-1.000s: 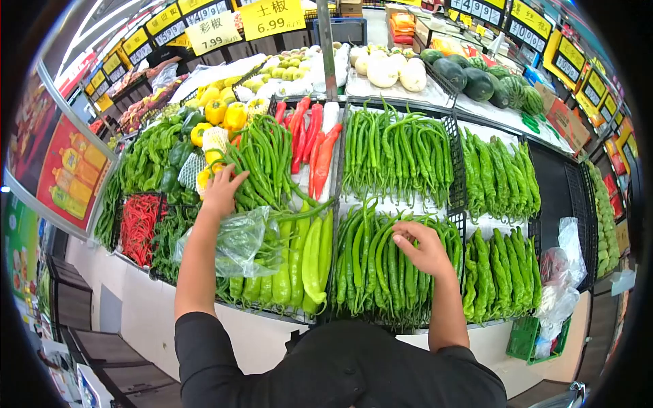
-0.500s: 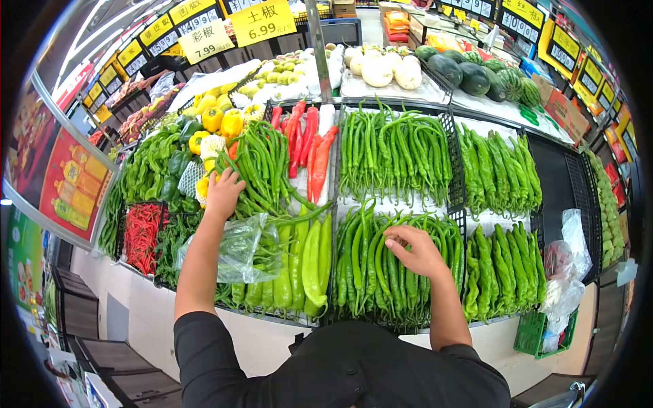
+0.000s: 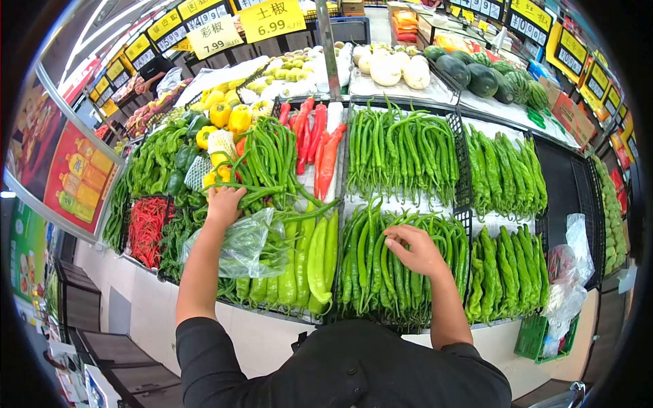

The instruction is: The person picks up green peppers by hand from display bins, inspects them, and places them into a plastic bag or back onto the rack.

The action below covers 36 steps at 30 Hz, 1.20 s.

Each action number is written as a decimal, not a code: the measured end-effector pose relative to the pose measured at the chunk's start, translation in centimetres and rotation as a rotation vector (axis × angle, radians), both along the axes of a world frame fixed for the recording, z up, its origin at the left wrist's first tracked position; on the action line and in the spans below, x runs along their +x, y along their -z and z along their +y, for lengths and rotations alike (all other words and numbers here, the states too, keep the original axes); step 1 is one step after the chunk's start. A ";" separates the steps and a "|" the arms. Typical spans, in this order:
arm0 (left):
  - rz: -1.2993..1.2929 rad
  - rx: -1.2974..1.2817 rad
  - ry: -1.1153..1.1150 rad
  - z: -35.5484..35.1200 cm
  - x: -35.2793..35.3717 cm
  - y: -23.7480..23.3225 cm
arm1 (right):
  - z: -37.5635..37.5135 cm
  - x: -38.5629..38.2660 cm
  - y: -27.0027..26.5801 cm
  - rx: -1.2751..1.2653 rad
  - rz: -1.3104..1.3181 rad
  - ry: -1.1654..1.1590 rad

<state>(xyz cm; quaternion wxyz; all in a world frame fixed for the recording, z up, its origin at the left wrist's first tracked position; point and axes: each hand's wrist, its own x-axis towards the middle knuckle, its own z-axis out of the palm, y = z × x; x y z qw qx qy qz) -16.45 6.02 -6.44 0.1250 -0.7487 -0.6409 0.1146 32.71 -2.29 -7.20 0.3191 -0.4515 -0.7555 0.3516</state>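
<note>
Beyond the plastic bag, the left hand, grip indiscernible, adjoins long green chilies running mostly fore-and-aft; the right hand, half-open, is farther.

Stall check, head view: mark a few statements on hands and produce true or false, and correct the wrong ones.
1. The left hand is at the heaped green peppers. True.
2. The right hand is over the big red peppers. False: it is over the front-middle green peppers.
3. The clear bag lies partly on the pale peppers. True.
4. The 6.99 sign is left of the 7.99 sign. False: it is on the right.
5. The watermelons are at the far side. True.
</note>
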 end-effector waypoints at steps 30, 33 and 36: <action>-1.413 0.453 0.026 -1.5 -1.4 -15.8 | -1.3 -0.2 0.4 0.024 -0.026 -0.026; -1.588 0.600 0.116 -1.6 -2.1 -17.3 | -1.6 -0.3 0.5 0.014 -0.023 -0.031; -1.622 0.536 0.102 -2.9 -0.9 -18.4 | -1.8 -0.3 0.3 0.018 -0.024 -0.040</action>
